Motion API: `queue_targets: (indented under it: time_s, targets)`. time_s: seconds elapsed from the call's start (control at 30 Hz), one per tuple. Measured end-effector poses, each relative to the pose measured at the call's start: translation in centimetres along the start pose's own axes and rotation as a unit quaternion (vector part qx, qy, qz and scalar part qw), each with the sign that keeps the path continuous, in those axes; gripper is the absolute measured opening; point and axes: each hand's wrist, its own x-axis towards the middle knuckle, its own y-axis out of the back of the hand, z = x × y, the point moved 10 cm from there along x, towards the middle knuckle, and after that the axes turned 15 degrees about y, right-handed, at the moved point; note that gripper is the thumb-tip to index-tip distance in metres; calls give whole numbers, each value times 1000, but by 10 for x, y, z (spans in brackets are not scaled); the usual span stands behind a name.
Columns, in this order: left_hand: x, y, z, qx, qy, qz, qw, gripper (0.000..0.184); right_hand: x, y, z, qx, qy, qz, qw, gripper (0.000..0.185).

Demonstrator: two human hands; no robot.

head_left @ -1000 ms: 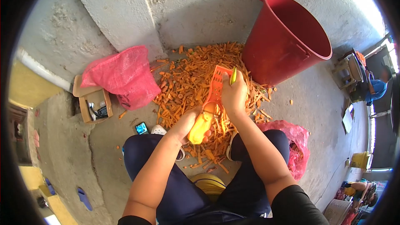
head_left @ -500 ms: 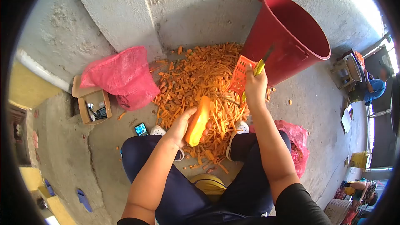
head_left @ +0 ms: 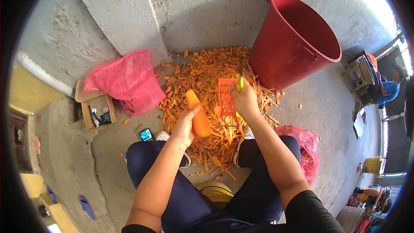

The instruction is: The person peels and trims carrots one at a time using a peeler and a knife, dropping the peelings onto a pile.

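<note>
My left hand is wrapped round a thick, peeled carrot, which tilts with its narrower end up and left. My right hand grips a yellow-handled knife, its dark blade pointing away from me. A flat orange plastic piece with rows of holes is held in the same hand, beside the carrot and a little apart from it. Under both hands spreads a large heap of orange peelings on the floor.
A tall red bin stands behind the heap at right. At left are a pink woven sack, a cardboard box and a phone. A pink mesh sack lies by my right leg. Two people are farther off at right.
My right hand has come down and left with the knife and the perforated piece, closer to the carrot. The carrot has turned in my left hand, its top now leaning left.
</note>
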Motion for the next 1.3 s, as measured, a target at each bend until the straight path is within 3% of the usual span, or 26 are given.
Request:
queue_targets:
  time_s: [0.07,0.13,0.23,0.33,0.43,0.47,0.57,0.67,0.7,0.8,0.83,0.93,0.97,1.1,1.3]
  targets:
    - [4,6,20,6,-101,-22,995,38,-10,-21,17,18,-81,-93,992,23]
    - [-3,4,29,-18,-111,-24,993,33,-26,-47,47,68,-136,-147,977,23]
    - [-15,-2,41,-89,-143,-53,984,26,-51,-73,58,54,-174,-226,957,24]
    - [-12,-1,45,-154,-163,-135,965,19,-72,-97,52,81,-149,-253,953,27]
    - [-20,-8,52,-125,-209,-179,953,16,-96,-128,55,300,-252,-241,888,28]
    - [-23,-13,54,-112,-217,-193,950,17,-92,-130,53,343,-233,-217,884,27]
    - [-23,-21,48,-44,-191,-181,964,19,-77,-119,41,424,-206,-118,874,24]
    - [-25,-14,53,129,-218,-54,966,20,-72,-104,45,397,-276,-125,866,23]
    - [-33,-14,63,258,-285,17,923,21,-67,-102,47,426,-267,-100,859,21]
    - [-57,-36,73,426,-390,37,816,18,-44,-80,44,347,-140,-82,924,21]
    - [-59,-42,70,483,-395,28,781,33,-41,-70,36,291,-125,-84,945,19]
    - [-22,-21,35,302,-172,-60,936,43,-30,-61,25,145,17,-84,986,19]
    - [-19,-16,34,353,-202,-19,914,53,-33,-59,25,85,29,-94,992,20]
    - [-14,-12,39,454,-233,93,855,49,-40,-61,7,-79,67,-155,982,21]
    - [-17,-10,43,454,-235,133,849,45,-40,-58,1,-151,62,-240,957,23]
